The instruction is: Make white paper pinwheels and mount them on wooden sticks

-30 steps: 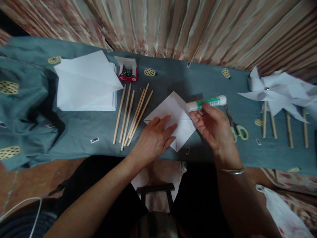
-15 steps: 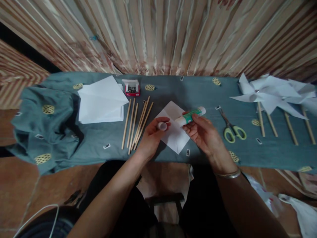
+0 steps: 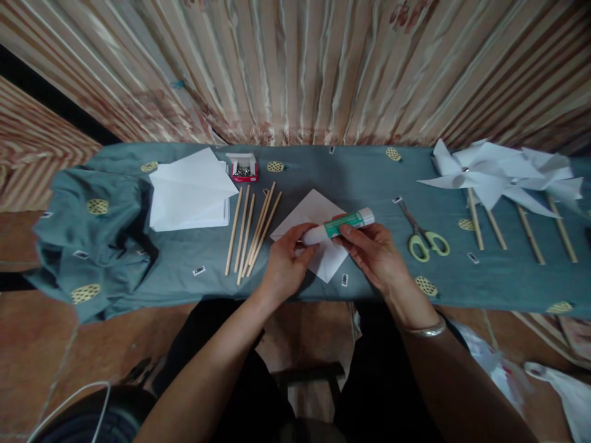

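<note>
A green and white glue stick (image 3: 341, 224) is held level above a creased white paper square (image 3: 318, 206). My right hand (image 3: 376, 252) is closed around its green body. At the other end, my left hand (image 3: 289, 255) pinches the white cap (image 3: 314, 235), which meets the tube. Below both hands the paper square lies cornerwise on the cloth, partly covered by them. Left of my left hand lie several thin wooden sticks (image 3: 249, 237). Scissors with green handles (image 3: 422, 237) rest to the right of my right hand.
A stack of white paper (image 3: 189, 197) lies at the left beside a small red and white box of metal pins (image 3: 244, 168). Several white paper pinwheels (image 3: 498, 169) on sticks lie at the right. Bunched grey-green cloth (image 3: 101, 240) covers the table's left end.
The cap in my left hand and the glue stick in my right were apart; now they are together end to end. The view has shifted slightly.
</note>
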Demonstrator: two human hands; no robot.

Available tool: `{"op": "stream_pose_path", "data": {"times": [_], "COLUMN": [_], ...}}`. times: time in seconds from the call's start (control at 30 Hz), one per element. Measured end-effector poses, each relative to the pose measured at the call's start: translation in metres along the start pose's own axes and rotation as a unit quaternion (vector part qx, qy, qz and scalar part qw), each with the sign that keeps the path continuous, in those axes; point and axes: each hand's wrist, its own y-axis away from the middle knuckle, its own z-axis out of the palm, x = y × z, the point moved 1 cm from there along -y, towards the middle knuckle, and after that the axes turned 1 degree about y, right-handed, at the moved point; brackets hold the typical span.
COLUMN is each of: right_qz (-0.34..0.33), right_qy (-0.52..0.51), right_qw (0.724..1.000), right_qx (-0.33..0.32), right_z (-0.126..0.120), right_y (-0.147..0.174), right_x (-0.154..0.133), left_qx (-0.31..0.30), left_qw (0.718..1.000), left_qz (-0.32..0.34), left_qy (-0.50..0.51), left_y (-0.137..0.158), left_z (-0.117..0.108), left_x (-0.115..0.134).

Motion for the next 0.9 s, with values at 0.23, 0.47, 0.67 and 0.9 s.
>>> {"op": "stream_pose_path", "data": {"times": [0.23, 0.47, 0.67, 0.9], "right_qz": [-0.005, 0.038, 0.055, -0.011], "right_qy": [0.029, -0.004, -0.007, 0.106], "right_qw": [1.000, 0.999, 0.998, 0.993], "right_qx": [-0.006, 0.012, 0.021, -0.042], "right_z": [0.000, 0.018, 0.033, 0.037], "right_y": [0.006, 0.011, 0.012, 0.014], "right_x": [0.004, 0.012, 0.024, 0.029], "left_qx": [-0.006, -0.011, -0.013, 0.016], "left_qw": [0.990, 0.979, 0.977, 0.995], "left_qz": [0.070, 0.128, 0.141, 0.050], "left_qy": [-0.120, -0.161, -0.163, -0.083], "left_y": [0.010, 0.022, 0.031, 0.031], "left_z": [-0.010, -0.020, -0.030, -0.052], "left_x": [-0.002, -0.001, -0.002, -0.002]}}
